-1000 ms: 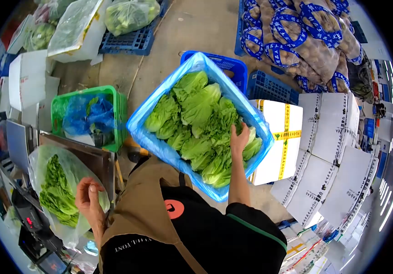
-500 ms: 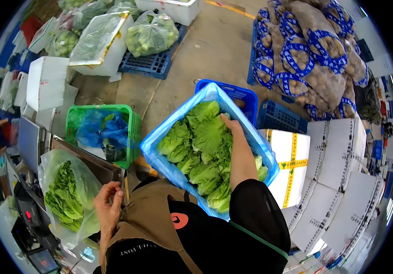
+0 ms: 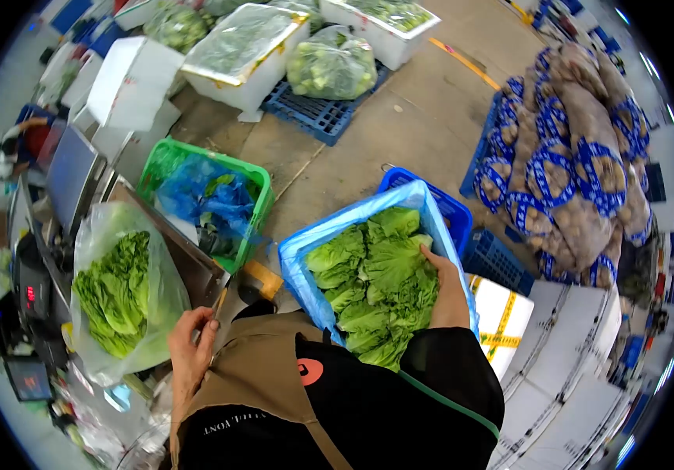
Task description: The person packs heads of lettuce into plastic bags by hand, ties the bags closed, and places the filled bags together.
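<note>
Heads of green leafy lettuce (image 3: 384, 274) fill a crate lined with blue plastic (image 3: 300, 258) in front of my body. My right hand (image 3: 448, 283) reaches into its right side, fingers closed around the edge of a lettuce head; some fingertips are hidden by the leaves. At lower left, my left hand (image 3: 193, 342) is curled loosely with nothing visible in it. Beside it, a clear plastic bag (image 3: 169, 313) holds more lettuce (image 3: 116, 294) on the counter by the scale.
A green crate (image 3: 255, 192) with blue plastic bags stands ahead left. Behind the lined crate is a blue crate (image 3: 450, 207). White foam boxes (image 3: 564, 329) are stacked at right, below netted sacks (image 3: 572, 180). A scale display (image 3: 32, 290) stands at far left.
The view has turned, so the surroundings shift and the lined crate appears lower and further right. My right hand stays on the lettuce at the crate's right side; my left stays curled beside the bag.
</note>
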A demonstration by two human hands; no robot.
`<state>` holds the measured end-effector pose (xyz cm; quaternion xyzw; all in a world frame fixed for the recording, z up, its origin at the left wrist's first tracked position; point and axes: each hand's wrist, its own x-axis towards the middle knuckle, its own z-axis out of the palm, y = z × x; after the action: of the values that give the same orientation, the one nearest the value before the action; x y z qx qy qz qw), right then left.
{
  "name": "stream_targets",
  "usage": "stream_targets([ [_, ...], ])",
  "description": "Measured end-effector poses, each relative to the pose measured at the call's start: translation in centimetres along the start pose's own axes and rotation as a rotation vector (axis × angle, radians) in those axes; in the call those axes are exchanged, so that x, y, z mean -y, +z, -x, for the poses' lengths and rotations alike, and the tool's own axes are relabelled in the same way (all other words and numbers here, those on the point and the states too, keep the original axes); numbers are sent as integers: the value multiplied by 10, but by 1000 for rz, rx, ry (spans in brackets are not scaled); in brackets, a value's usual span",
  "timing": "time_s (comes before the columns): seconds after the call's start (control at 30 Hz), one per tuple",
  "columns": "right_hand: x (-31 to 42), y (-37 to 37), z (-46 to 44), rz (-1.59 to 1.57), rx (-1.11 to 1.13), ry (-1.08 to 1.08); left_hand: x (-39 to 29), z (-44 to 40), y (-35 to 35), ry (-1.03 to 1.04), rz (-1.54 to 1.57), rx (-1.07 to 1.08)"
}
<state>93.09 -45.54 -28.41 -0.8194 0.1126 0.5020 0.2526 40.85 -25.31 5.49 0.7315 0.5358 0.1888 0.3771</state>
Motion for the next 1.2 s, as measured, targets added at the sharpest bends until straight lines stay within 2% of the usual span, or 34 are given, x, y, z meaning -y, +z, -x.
stream_targets([
  [0.07, 6, 7, 0, 216, -48, 46, -2, 0, -3, -20, -24, -1],
  [0.17, 1, 13, 17, 105, -112, 14, 7, -2, 0, 0, -2, 33],
  [0.27, -30, 18, 28, -137, -79, -214, 7, -6, 4, -14, 25, 71],
  [0.3, -42, 21, 31, -161, -134, -295, 8, -8, 5, -20, 32, 81],
  [0.33, -41, 22, 61, -149, -98, -328, 9, -12, 7, 1, 38, 93],
  [0.4, -58, 44, 104, 7, -509, -513, 10, -15, 11, 37, 47, 114],
  [0.6, -82, 50, 181, -154, -429, -820, 1, -25, 15, 158, 14, 191],
  [0.63, -88, 46, 184, -146, -467, -935, -1, -27, 10, 163, 2, 176],
  [0.67, -99, 44, 175, -416, -356, -972, 3, -29, 9, 197, 0, 184],
  [0.7, -91, 41, 194, -437, -267, -944, 11, -29, 5, 294, -58, 152],
  [0.77, -67, 48, 203, -435, -157, -993, 17, -34, -4, 301, -72, 127],
  [0.87, -8, 85, 215, -331, -1, -1109, 42, -27, -36, 199, -285, 19],
  [0.93, 35, 116, 231, -237, 102, -1221, 72, -24, -57, 215, -475, -184],
  [1.0, 86, 143, 257, -111, 207, -1400, 100, -16, -84, 34, -748, -381],
  [1.07, 143, 167, 293, 31, 312, -1651, 119, -6, -110, -247, -931, -612],
  [1.13, 196, 195, 341, 149, 411, -1950, 128, 17, -139, -485, -944, -819],
  [1.2, 232, 234, 399, 153, 498, -2112, 143, 43, -154, -668, -884, -985],
])
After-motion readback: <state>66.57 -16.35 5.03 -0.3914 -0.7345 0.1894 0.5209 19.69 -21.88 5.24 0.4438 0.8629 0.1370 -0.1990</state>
